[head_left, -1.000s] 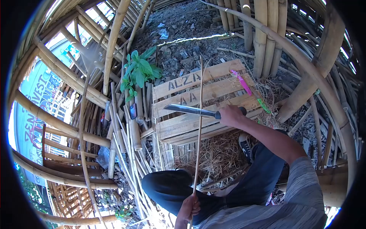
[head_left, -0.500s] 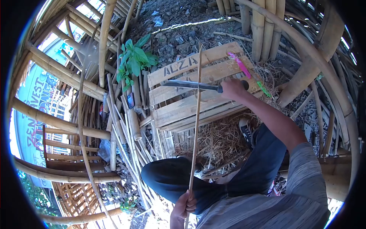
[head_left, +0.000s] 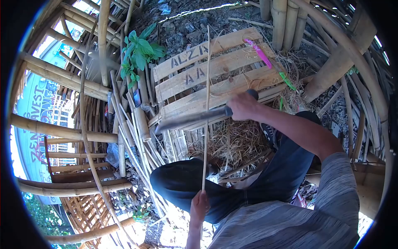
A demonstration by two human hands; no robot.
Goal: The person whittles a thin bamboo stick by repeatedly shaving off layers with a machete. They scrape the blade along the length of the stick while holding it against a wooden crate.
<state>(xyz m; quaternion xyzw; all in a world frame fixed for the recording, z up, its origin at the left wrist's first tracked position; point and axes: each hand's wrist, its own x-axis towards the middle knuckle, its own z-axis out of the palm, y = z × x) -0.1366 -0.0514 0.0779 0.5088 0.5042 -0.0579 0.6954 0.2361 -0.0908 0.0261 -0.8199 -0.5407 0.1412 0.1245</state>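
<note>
My right hand (head_left: 243,106) is wrapped round the dark handle of a machete (head_left: 186,119), whose blade points left and is smeared by motion. The blade crosses a long thin bamboo strip (head_left: 207,79) about midway along its length. My left hand (head_left: 200,204) grips that strip near its lower end, beside my bent knee. From there it runs up across a slatted wooden crate (head_left: 182,93) marked with black letters, its tip reaching past the crate's far edge.
Pink and green strips (head_left: 262,55) lie on the crate's right side. Shavings (head_left: 234,145) cover the ground before me. Split bamboo strips (head_left: 141,162) lean at the left, near a leafy plant (head_left: 140,52). Bamboo poles (head_left: 286,27) and a bamboo frame (head_left: 66,133) surround the place.
The machete has slid down along the bamboo strip toward me, with my right hand. My left hand still holds the strip's lower end. The view has shifted slightly.
</note>
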